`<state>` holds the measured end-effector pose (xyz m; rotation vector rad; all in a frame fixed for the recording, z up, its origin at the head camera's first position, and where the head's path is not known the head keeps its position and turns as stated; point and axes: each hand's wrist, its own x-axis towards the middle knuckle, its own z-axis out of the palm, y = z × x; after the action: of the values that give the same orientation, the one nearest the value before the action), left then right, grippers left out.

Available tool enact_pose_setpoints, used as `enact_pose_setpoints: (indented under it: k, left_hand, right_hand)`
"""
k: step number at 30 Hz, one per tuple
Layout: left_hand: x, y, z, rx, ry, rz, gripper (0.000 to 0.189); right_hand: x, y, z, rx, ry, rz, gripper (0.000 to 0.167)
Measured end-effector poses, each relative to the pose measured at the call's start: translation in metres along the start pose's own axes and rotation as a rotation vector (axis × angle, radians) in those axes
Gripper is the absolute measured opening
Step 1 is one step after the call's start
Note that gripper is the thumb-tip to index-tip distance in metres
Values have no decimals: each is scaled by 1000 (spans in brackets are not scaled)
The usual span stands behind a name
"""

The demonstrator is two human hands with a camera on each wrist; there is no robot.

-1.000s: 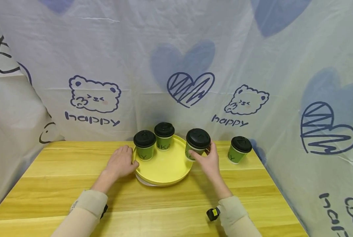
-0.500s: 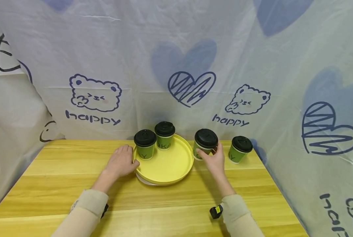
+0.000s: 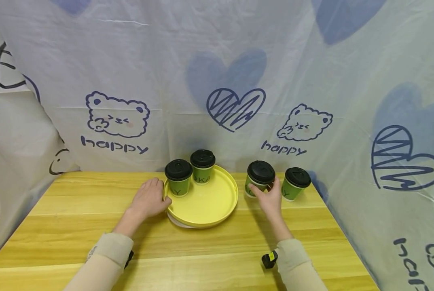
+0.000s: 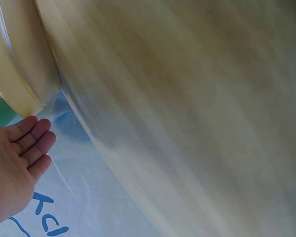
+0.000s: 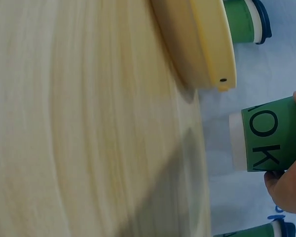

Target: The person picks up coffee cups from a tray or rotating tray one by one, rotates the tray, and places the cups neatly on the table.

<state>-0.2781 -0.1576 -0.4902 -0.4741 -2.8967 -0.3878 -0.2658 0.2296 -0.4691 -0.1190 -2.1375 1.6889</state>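
My right hand [image 3: 269, 199] grips a green paper coffee cup [image 3: 254, 186] with a black lid, just right of the round yellow tray [image 3: 206, 210]. In the right wrist view, a gap shows between the base of this cup [image 5: 274, 138] and the table. My left hand [image 3: 149, 198] is at the tray's left rim, thumb over the edge and fingers along the outside; in the left wrist view the fingertips [image 4: 29, 121] meet the rim. Two lidded cups stand upright on the tray, one at the left [image 3: 179, 186] and one at the back [image 3: 201, 176].
Another lidded green cup [image 3: 291, 190] stands on the wooden table [image 3: 202, 258] close to the right of the held one. A white base [image 3: 178, 221] shows under the tray. A printed curtain [image 3: 173, 133] rises behind the table's back edge.
My right hand has moved right with the cup, from over the tray's right side to past its rim, nearer the standing cup. The left hand stays at the tray.
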Motion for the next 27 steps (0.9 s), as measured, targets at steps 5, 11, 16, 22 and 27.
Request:
enact_pose_setpoints:
  k: [5,11,16,22,27]
  left_hand:
    - [0,1,-2,7,-1,1,52]
    - [-2,2,-3,13,4,5,52]
    - [-2,2,-3,12,-3,-2,54]
    - [-2,3,-4,14,-16,-9,54]
    - [-2,5,-5,16,-15,-11,53]
  right_hand:
    - [5,11,-6,-14,28,-1,82]
    - [10,24,-14,-49,42,27,82]
    - [14,33,-19,-61,51,33,82]
    - [16,42,-22,-69,44,32,84]
    - [19,46,-22,-52,57,33,84]
